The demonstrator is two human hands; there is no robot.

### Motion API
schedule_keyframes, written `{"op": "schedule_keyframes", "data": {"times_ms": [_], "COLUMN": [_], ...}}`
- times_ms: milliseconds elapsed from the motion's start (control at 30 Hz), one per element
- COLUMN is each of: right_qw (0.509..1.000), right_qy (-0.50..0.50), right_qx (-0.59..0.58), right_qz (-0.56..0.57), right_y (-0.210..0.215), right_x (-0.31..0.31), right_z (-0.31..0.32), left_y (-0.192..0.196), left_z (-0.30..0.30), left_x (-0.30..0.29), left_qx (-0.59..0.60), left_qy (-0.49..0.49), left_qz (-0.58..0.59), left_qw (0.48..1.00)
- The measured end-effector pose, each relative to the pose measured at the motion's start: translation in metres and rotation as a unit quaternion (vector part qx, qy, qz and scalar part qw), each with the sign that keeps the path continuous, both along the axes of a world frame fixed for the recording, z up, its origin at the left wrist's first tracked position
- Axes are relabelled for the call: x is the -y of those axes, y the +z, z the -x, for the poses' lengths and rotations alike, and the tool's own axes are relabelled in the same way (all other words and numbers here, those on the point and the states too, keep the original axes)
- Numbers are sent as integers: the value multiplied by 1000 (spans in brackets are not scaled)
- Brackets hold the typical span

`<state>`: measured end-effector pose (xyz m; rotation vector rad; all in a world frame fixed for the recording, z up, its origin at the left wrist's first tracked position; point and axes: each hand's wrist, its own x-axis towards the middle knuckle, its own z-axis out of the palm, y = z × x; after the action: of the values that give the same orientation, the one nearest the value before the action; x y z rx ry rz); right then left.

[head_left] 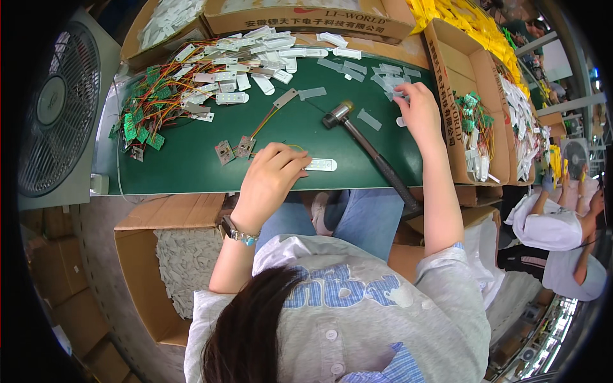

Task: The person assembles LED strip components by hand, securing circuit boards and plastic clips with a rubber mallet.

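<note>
My left hand (273,175) is closed at the near edge of the green table, its fingertips gripping one end of a white LED light module (323,165). Wires run from beside this hand to small circuit boards (244,147) on the tabletop. Further right, my right hand (421,115) reaches over a scatter of translucent plastic strips (385,82), thumb and fingertips pinched on one strip. Between my hands lies a mallet (370,150) with a dark handle, its head away from me. One loose translucent strip (370,119) rests right of the mallet head.
Wired green boards (137,121) and white modules (255,54) are heaped at the back left. A fan (57,108) stands left. Cardboard boxes (447,108) line the right side; another box (137,274) of white pieces sits below the table. Other people (549,223) work at far right.
</note>
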<state>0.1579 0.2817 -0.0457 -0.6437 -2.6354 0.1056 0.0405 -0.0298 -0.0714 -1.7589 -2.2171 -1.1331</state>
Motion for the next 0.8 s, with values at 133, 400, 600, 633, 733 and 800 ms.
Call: {"op": "schedule_keyframes", "data": {"times_ms": [133, 400, 600, 633, 733, 800], "right_qw": [995, 999, 997, 997, 991, 969], "right_qy": [-42, 2, 44, 44, 51, 101], "right_qx": [21, 44, 47, 50, -11, 3], "right_qz": [85, -12, -29, -29, 124, 225], "right_y": [-3, -7, 1, 3, 17, 30], "right_x": [-13, -14, -10, -8, 12, 38], "right_z": [21, 35, 27, 23, 7, -6], "left_y": [0, -3, -3, -3, -3, -4], "left_z": [0, 0, 0, 0, 1, 1], "left_x": [0, 2, 1, 0, 1, 4], "left_qx": [7, 10, 11, 12, 10, 7], "left_qy": [-3, -1, 0, -2, -5, 3], "left_qz": [-1, -12, -5, -6, -2, 3], "left_qw": [1000, 1000, 1000, 1000, 1000, 1000]}}
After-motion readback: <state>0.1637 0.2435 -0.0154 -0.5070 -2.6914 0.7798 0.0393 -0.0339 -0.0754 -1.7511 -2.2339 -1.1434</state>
